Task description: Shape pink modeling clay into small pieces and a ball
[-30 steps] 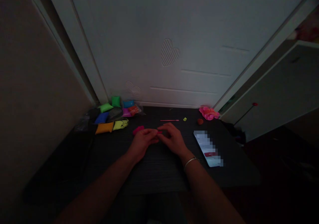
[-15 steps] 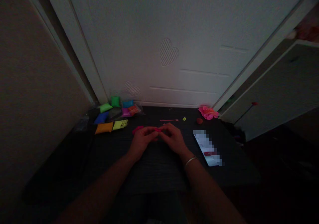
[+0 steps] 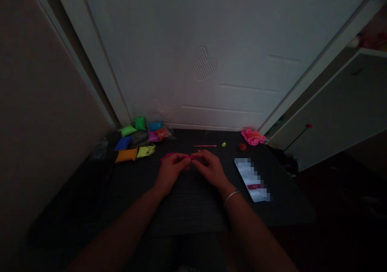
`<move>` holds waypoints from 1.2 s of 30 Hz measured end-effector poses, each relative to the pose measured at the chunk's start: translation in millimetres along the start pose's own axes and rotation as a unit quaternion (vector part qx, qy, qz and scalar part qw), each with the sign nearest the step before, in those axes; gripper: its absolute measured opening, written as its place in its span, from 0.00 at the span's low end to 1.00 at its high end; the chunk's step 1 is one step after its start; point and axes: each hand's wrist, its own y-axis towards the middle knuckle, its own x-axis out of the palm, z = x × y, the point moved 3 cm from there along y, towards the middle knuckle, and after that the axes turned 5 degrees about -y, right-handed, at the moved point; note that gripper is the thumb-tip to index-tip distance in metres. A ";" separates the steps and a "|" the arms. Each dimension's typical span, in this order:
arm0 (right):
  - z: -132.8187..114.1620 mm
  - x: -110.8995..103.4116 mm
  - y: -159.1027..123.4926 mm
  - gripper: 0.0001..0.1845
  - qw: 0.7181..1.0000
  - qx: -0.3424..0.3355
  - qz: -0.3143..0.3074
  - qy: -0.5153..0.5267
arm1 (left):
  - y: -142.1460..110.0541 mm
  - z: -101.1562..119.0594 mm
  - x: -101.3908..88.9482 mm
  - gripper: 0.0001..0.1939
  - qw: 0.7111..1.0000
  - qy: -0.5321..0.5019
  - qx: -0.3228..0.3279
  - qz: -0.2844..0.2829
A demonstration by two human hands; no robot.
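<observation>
Over the middle of the dark table, my left hand (image 3: 171,170) and my right hand (image 3: 210,168) meet at the fingertips. Between them they pinch a small piece of pink modelling clay (image 3: 190,157), mostly covered by the fingers. More pink clay (image 3: 167,155) lies on the table just behind my left hand, partly hidden by it. Beyond my right hand rests a thin pink stick tool (image 3: 205,145). To the right of the tool are a tiny yellow lump (image 3: 223,144) and a small red ball-like piece (image 3: 242,147).
Several coloured clay packets, among them an orange packet (image 3: 126,155) and a blue packet (image 3: 123,143), lie at the back left. A phone (image 3: 252,183) with a lit, blurred screen lies right of my hands. Pink petal-like pieces (image 3: 253,137) sit at the back right, by the white panel (image 3: 169,62).
The fingertips have shifted slightly around the pink clay, and less of it shows now. Both hands stay in nearly the same place. The light looks a little different.
</observation>
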 end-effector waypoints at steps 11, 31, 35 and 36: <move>0.5 -0.5 0.5 0.08 0.999 0.032 0.010 0.030 | -3.3 4.0 3.0 0.11 1.000 0.006 -0.019 -0.003; 1.6 0.0 1.5 0.08 0.999 0.048 0.001 0.005 | -2.0 2.7 2.1 0.12 0.999 0.040 -0.021 -0.019; 4.7 0.4 1.4 0.08 0.998 0.053 0.007 0.022 | -0.3 0.4 1.0 0.12 0.999 0.009 -0.030 -0.011; 5.7 0.6 1.4 0.09 0.998 0.057 0.010 0.026 | 0.1 -0.3 0.7 0.12 0.999 0.003 -0.033 -0.008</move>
